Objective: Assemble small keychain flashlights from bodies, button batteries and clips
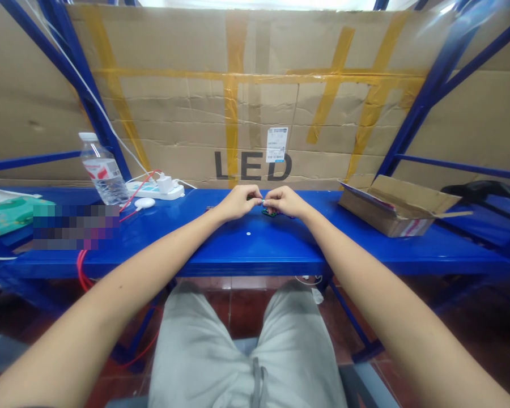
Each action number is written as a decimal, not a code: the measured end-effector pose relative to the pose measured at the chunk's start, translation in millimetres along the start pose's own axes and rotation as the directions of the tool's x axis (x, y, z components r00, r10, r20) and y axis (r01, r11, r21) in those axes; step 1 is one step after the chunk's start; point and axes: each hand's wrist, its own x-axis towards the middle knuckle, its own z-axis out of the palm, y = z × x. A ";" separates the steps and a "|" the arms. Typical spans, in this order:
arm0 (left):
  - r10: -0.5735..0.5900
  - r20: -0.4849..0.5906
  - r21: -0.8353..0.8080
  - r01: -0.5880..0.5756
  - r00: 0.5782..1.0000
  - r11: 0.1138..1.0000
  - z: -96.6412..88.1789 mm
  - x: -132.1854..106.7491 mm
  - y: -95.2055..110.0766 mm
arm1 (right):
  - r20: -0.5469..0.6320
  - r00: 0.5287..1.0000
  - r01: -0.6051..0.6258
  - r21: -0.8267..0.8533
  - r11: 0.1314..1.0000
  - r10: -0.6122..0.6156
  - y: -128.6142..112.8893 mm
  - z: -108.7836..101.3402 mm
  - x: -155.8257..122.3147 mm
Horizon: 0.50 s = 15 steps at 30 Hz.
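Note:
My left hand [243, 200] and my right hand [285, 202] meet above the middle of the blue table [221, 243]. Fingertips of both are pinched together around something tiny and pale, too small to name. Just under the right fingers shows a small dark object with green and purple edges [270, 213]; whether the hand touches it, I cannot tell. Nearer the table's front edge lies a small white round dot [249, 233]. Behind my left wrist, a thin brownish piece [211, 208] is partly hidden.
An open cardboard box [391, 218] stands on the right. On the left are a plastic bottle [104, 173], a white power strip [170, 191] with plugs, a red cable [81, 269] and a green packet [12, 214]. A large taped carton [174, 124] forms the back.

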 end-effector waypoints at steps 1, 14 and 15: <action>0.002 -0.005 0.004 -0.002 1.000 1.000 0.0 0.1 0.7 | 0.001 1.000 -0.004 0.008 1.000 0.004 -0.3 -0.3 -0.1; 0.035 -0.081 0.042 -0.031 0.996 0.999 3.3 3.6 4.5 | -0.020 0.999 -0.028 0.139 0.990 0.031 4.5 -2.6 3.8; 0.019 -0.092 0.011 -0.018 0.996 1.000 4.6 4.9 3.0 | -0.028 0.999 -0.017 0.126 0.992 0.021 5.8 -4.1 5.1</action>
